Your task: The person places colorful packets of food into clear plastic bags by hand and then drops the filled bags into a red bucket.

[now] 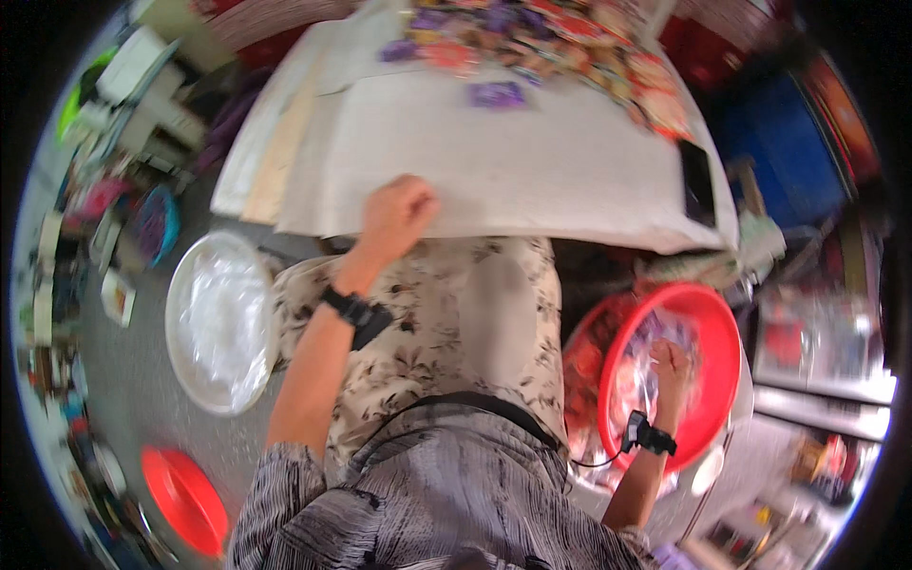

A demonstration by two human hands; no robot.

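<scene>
My left hand (pixel 404 204) is curled closed at the near edge of the pale covered table (pixel 513 180); whatever it may hold is hidden. My right hand (pixel 671 366) is down inside the red basin (pixel 712 408) at my right, its fingers curled over clear and coloured plastic packets (pixel 651 332); I cannot make out what it grips. A pile of small colourful packets (pixel 541 47) covers the far part of the table, with a lone purple packet (pixel 496 95) nearer me. A black phone (pixel 695 180) lies at the table's right edge.
A white basin (pixel 171 318) with clear plastic inside is at my left, and another red basin (pixel 185 499) lies lower left. A blue basket (pixel 157 228) and clutter line the left side. A blue bin (pixel 779 142) stands beyond the table's right end.
</scene>
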